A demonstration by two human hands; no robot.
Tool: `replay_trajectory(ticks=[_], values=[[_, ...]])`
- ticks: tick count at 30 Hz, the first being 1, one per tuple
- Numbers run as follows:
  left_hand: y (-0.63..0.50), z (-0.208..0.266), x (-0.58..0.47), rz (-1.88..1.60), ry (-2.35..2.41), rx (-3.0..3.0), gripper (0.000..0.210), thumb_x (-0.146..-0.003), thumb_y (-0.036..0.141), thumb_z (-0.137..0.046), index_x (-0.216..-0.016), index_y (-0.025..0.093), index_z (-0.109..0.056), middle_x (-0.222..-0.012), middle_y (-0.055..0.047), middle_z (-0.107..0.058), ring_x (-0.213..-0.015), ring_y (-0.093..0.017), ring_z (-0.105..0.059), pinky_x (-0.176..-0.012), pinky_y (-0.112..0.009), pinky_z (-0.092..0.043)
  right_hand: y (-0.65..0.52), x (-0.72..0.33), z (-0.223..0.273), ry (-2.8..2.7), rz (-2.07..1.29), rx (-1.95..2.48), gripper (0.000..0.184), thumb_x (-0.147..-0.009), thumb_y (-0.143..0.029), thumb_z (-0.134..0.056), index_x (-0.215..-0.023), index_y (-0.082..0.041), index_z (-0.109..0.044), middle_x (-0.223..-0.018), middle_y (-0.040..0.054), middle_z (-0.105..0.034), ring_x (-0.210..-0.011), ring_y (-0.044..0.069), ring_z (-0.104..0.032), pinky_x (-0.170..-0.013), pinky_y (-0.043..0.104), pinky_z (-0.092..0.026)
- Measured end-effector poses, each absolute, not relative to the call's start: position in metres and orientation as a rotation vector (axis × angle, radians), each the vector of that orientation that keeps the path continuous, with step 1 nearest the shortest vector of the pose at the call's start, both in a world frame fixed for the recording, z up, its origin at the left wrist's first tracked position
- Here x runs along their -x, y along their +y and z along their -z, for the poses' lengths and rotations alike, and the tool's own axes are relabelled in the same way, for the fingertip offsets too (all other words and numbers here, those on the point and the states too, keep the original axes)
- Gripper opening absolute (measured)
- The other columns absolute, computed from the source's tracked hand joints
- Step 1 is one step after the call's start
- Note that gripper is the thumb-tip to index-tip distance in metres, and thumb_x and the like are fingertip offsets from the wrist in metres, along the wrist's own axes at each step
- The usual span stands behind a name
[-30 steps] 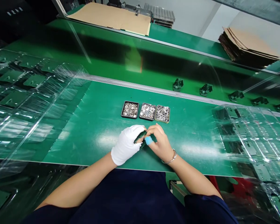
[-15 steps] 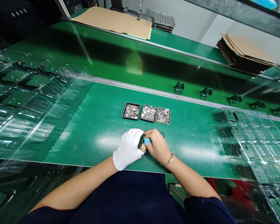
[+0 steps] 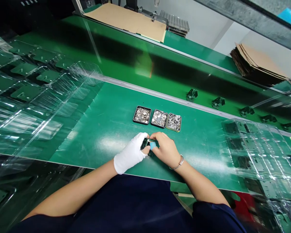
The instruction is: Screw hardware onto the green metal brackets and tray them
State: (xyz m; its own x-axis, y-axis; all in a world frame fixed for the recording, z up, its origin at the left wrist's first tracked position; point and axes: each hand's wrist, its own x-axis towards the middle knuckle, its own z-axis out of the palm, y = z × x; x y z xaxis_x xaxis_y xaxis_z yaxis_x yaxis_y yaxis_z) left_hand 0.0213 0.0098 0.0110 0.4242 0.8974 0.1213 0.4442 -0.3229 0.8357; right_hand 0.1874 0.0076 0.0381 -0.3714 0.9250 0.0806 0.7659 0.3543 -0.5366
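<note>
My left hand (image 3: pixel 131 154), in a white glove with bare fingertips, is closed around a small green circuit board assembly (image 3: pixel 145 143). Close against it, my right hand (image 3: pixel 165 148) is bare, with a blue wrap on the thumb and a bracelet at the wrist. Its thumb and index finger pinch at the assembly's right side; their tips partly cover whatever sits there. Just beyond the hands stand three small square trays (image 3: pixel 142 115), (image 3: pixel 159 118), (image 3: pixel 174 122) full of tiny metal parts.
Clear plastic blister trays stack at the left (image 3: pixel 38 87) and the right (image 3: pixel 259 152), the right ones holding boards. Several similar assemblies (image 3: pixel 192 94) stand in a row on the green belt behind a metal rail (image 3: pixel 135 89). Cardboard sheets (image 3: pixel 259 61) lie far right.
My hands have turned the assembly so more of its face shows, and a dark frame-like edge by my right fingers is no longer visible. The whole view has shifted slightly.
</note>
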Motion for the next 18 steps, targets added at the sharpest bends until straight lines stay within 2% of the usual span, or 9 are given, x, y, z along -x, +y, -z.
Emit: replay_trajectory(ticks=[5,10,15,18], values=[[0.014,-0.013,-0.022,-0.690,1.220,-1.880,0.018,-0.080,0.016,-0.043,-0.096,0.017,-0.052,-0.092,-0.006,-0.059,-0.084,-0.020,-0.057,-0.079,-0.036,-0.047,0.011,-0.178,-0.033,-2.305,-0.563,1.543,0.032,-0.066,-0.005,-0.045,-0.093,-0.021,-0.051,-0.093,0.0052,-0.062,-0.088,0.022,-0.055,-0.073,0.032,-0.047],[0.015,-0.009,-0.020,-0.725,1.233,-1.899,0.017,-0.080,0.017,-0.046,-0.095,0.018,-0.054,-0.092,-0.005,-0.062,-0.084,-0.020,-0.060,-0.078,-0.034,-0.048,0.010,-0.176,-0.029,-2.236,-0.623,1.477,0.028,-0.066,-0.005,-0.045,-0.089,-0.019,-0.051,-0.089,0.0053,-0.061,-0.084,0.020,-0.056,-0.075,0.031,-0.047],[0.016,-0.008,-0.015,-0.704,1.197,-1.825,0.027,-0.081,0.021,-0.045,-0.107,0.018,-0.052,-0.104,-0.007,-0.062,-0.096,-0.021,-0.060,-0.087,-0.037,-0.048,0.043,-0.205,-0.040,-2.221,-0.849,1.346,0.018,-0.081,-0.013,-0.048,-0.095,-0.020,-0.058,-0.093,0.0031,-0.065,-0.085,0.016,-0.060,-0.078,0.028,-0.048],[0.016,-0.007,-0.013,-0.727,1.195,-1.763,0.031,-0.084,0.026,-0.046,-0.114,0.019,-0.049,-0.115,-0.008,-0.060,-0.109,-0.022,-0.056,-0.096,-0.040,-0.045,0.081,-0.226,-0.042,-2.299,-0.588,1.522,0.019,-0.083,-0.010,-0.046,-0.091,-0.017,-0.062,-0.096,0.0070,-0.066,-0.092,0.020,-0.060,-0.089,0.035,-0.045]])
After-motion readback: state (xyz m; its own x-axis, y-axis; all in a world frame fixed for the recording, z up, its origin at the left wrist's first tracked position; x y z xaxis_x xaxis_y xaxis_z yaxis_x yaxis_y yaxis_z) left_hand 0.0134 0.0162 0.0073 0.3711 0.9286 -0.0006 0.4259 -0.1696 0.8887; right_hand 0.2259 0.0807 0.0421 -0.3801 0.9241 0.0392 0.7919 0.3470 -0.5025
